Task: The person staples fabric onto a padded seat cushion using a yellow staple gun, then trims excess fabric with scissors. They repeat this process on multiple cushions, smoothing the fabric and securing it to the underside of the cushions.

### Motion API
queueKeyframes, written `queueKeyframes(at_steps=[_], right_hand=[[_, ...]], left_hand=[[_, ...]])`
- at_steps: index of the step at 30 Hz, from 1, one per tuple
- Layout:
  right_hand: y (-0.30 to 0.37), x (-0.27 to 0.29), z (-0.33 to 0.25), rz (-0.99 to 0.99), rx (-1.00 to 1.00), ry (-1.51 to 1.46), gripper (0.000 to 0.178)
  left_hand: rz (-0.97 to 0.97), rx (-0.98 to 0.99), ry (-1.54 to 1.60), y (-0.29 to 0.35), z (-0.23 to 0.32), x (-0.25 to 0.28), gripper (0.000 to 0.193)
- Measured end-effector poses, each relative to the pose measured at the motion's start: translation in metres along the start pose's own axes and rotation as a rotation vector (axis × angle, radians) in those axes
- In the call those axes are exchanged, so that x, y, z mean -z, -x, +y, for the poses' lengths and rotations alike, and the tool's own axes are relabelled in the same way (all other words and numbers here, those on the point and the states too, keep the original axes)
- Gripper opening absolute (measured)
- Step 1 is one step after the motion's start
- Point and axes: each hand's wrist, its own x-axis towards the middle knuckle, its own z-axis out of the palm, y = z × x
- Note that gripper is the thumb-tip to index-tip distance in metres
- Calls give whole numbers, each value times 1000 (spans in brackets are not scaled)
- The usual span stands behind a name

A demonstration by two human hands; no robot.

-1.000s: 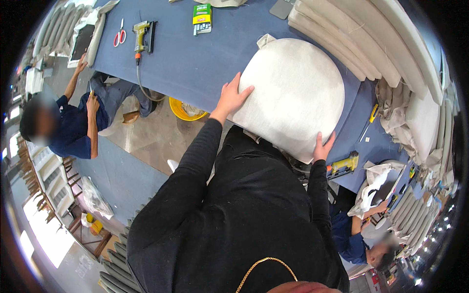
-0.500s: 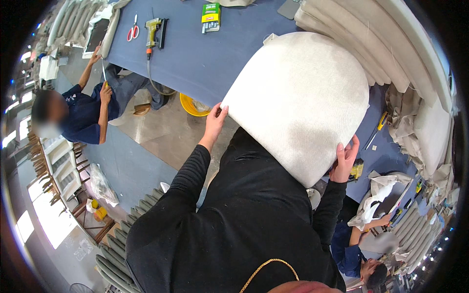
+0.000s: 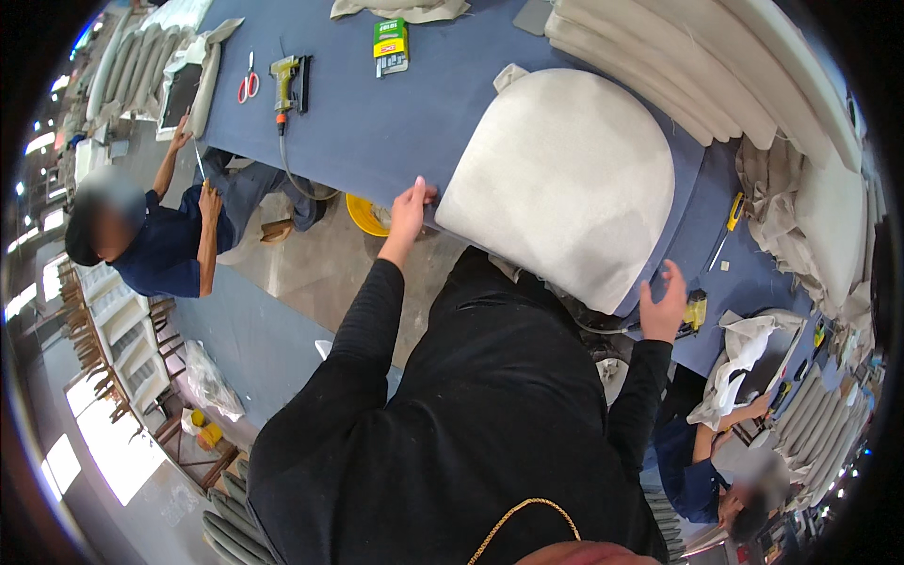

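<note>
blue table (image 3: pixel 358 132) bears cushion (image 3: pixel 565 179), scissors (image 3: pixel 250 77), staple gun (image 3: pixel 284 87).

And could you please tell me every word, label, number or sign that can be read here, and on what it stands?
Green-and-yellow box on the blue table: printed lettering, which I won't copy out.
Grey wall, lower left: pale marks, too faint to read.
Pale cushion: no print visible.

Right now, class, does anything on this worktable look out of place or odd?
Two things: a fabric tab juts out at the far left edge of the pale cushion, breaking its smooth outline, and a stray whitish scrap lies on the blue table near the yellow-handled tool.
</note>
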Motion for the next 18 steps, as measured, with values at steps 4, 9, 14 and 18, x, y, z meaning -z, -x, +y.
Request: queueKeyframes(at_steps=[4,9,14,18], right_hand=[[42,-19,8,-214,14,-59,73],[93,-32,-15,-205,29,-76,100],[110,-29,-11,252,-50,-104,103],[113,-41,41,417,-228,-470,86]], left_hand=[[-176,379,153,-33,67,-38,48],[-560,213,-152,-2,182,-36,42],[-950,-393,-198,98,327,-65,21],[-402,-1576,-753,119,402,-163,68]])
